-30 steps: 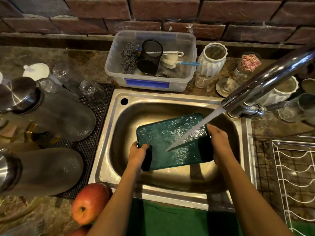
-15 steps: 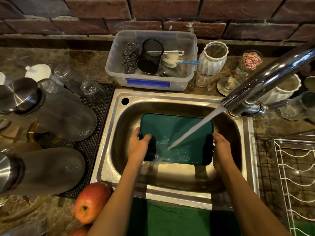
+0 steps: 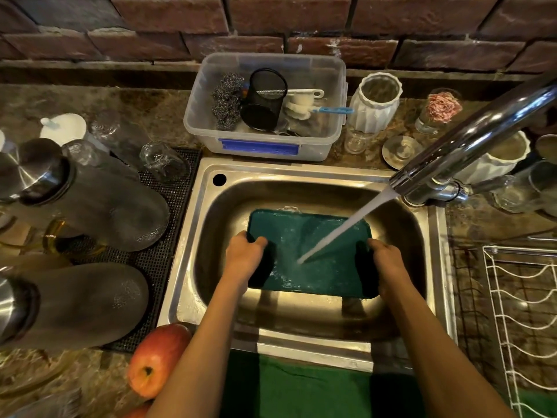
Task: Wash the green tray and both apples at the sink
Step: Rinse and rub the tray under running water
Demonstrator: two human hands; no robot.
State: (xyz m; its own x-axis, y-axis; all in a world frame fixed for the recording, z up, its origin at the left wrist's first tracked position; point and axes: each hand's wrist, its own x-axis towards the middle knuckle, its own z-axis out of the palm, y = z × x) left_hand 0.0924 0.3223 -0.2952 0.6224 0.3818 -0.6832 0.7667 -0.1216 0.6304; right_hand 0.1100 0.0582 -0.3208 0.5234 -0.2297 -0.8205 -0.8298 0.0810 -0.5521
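Note:
The green tray [image 3: 313, 236] sits level inside the steel sink [image 3: 301, 173], under a stream of water from the chrome tap [image 3: 470, 140]. My left hand [image 3: 242, 257] grips the tray's left edge. My right hand [image 3: 388, 263] grips its right edge. A red apple [image 3: 156, 357] lies on the counter at the sink's front left corner, beside my left forearm. A sliver of a second apple [image 3: 135, 413] shows at the bottom edge, mostly out of view.
A clear plastic tub [image 3: 265, 146] with scourers, a black mesh cup and brushes stands behind the sink. Frosted jars [image 3: 99, 203] and glasses crowd the black mat at left. White vases [image 3: 376, 107] sit behind the tap. A white wire rack [image 3: 524, 312] stands at right.
The tray went from tilted with its right side raised to level and square in the sink. Both hands shifted with it, keeping their grip on its two ends.

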